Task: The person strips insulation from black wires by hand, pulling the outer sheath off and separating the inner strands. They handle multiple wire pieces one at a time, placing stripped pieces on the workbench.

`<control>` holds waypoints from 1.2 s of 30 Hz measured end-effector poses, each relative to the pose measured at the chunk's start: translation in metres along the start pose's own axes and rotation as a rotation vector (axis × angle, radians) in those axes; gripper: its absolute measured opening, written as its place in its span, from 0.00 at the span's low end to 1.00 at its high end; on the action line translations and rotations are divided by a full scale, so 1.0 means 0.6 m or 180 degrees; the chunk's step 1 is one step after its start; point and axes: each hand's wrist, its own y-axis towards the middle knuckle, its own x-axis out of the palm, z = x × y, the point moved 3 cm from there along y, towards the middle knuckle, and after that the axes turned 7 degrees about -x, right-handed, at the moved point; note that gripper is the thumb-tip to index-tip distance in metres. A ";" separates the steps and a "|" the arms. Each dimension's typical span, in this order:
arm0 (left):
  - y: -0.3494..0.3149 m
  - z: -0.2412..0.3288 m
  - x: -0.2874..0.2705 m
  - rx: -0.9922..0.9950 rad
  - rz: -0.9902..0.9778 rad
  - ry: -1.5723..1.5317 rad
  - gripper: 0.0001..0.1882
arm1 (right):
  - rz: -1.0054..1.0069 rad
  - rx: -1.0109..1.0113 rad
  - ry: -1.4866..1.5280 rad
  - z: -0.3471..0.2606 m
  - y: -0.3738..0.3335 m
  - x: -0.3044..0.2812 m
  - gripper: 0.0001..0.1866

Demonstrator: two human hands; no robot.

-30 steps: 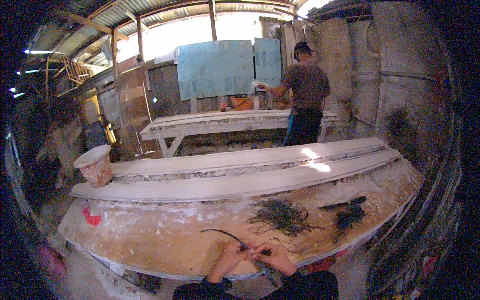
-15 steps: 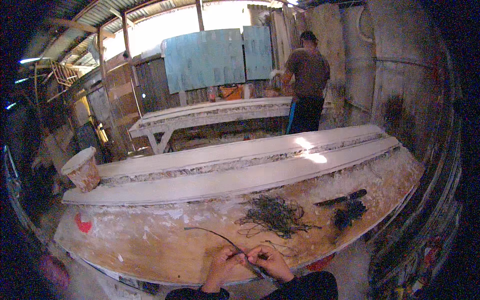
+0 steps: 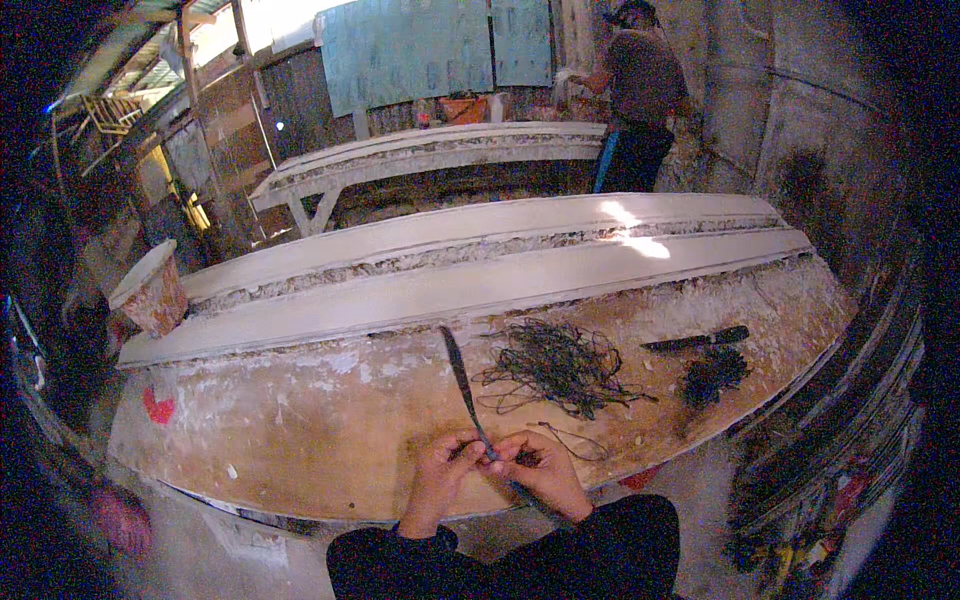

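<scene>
Both my hands meet low in the middle, over the near edge of a worn wooden table [image 3: 300,440]. My left hand [image 3: 438,478] pinches a long, thin dark strip [image 3: 458,372] between thumb and fingers. Right beside it, my right hand [image 3: 546,474] grips the same strip with curled fingers. One end of the strip points away from me; the other runs under my right hand toward my sleeve. Beyond my hands lies a loose tangle of dark cord [image 3: 562,368]. A knife [image 3: 697,340] with a black handle rests to the right, near a small dark bundle [image 3: 714,375].
Two long white mouldings [image 3: 430,292] lie along the table's far half. A plaster-smeared bucket [image 3: 152,292] stands at its left end, with a red mark [image 3: 158,406] nearby. Behind, a person [image 3: 645,100] stands at another white-topped bench [image 3: 440,152].
The strip's free end has swung from pointing left to pointing more directly away from me. My hands stay pinched on it. The view has tilted downward, and the co-worker's head has turned.
</scene>
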 end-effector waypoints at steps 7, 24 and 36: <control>0.004 -0.014 0.004 -0.0293 -0.0117 -0.0674 0.09 | 0.0185 -0.0114 0.0274 0.002 -0.001 0.012 0.10; 0.006 -0.009 0.004 -0.0094 -0.0173 -0.0915 0.08 | 0.0193 -0.0021 0.0016 -0.013 0.000 0.007 0.06; 0.007 -0.015 0.006 -0.0098 -0.0256 -0.0963 0.08 | 0.0258 -0.0120 -0.0084 -0.004 -0.002 0.007 0.03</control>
